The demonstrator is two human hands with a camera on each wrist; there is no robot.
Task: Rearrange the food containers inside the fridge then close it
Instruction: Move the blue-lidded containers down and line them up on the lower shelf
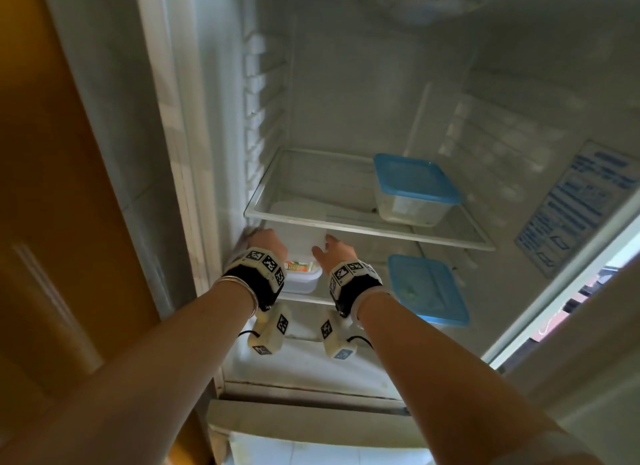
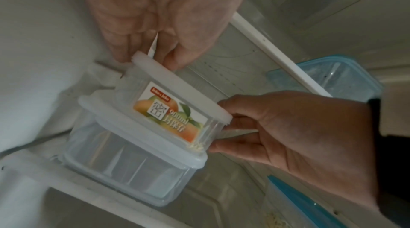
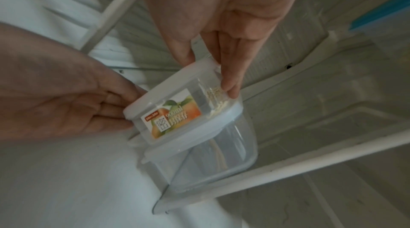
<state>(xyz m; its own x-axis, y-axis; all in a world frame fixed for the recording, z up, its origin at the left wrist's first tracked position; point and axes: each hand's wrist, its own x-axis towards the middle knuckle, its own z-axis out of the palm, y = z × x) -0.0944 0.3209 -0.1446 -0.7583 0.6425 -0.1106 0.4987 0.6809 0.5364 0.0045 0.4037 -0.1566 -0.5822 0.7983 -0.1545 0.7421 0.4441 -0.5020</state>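
Below the upper glass shelf (image 1: pixel 367 229), at the left centre of the head view, your left hand (image 1: pixel 266 244) and right hand (image 1: pixel 332 253) reach into the open fridge (image 1: pixel 346 94) and meet on a small labelled container (image 2: pixel 175 109). Your left grip pinches the far corner of its white lid, fingers (image 2: pixel 173 56) bent over the rim; your right grip holds the opposite side, fingers (image 3: pixel 228 74) curled down along the clear wall. The labelled container, bearing an orange fruit sticker, sits tilted on the lid of a larger clear container (image 2: pixel 133 167), which rests on the lower shelf (image 3: pixel 277 167) against the fridge's left wall. A few pale crumbs lie in the small container's bottom corner. At the right centre of the head view, a blue-lidded container (image 1: pixel 414 187) stands on the upper glass shelf, and a second blue-lidded container (image 1: pixel 427 288) lies on the shelf beneath, well apart from your hands. A printed blue label (image 1: pixel 578 208) occupies the fridge's right wall.
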